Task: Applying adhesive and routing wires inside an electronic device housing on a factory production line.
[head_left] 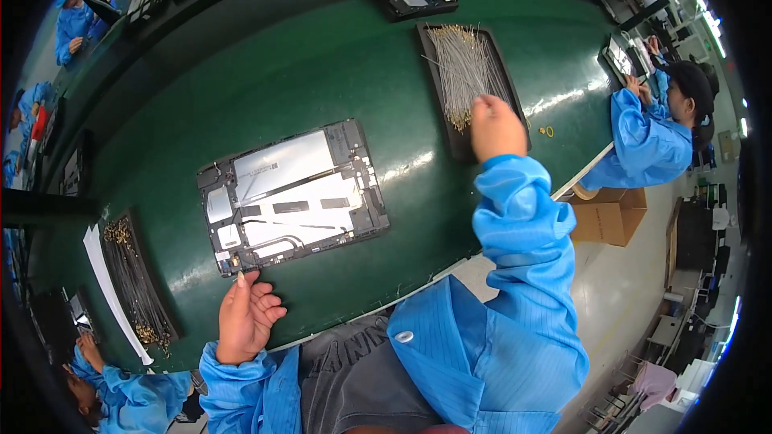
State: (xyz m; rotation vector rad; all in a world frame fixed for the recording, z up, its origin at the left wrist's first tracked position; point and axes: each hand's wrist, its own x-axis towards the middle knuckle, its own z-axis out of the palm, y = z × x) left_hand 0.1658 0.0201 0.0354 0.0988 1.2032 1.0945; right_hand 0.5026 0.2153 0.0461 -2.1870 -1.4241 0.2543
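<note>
Green table [426, 221], apparently two cable trays [460, 145]

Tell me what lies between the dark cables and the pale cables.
In the head view, the opened flat device lies between the dark cables and the pale cables, with the left hand at its near left corner.

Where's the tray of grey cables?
Head view, upper right of centre: the black tray lies on the green table, right of the opened tablet, the right hand at its near end.
</note>
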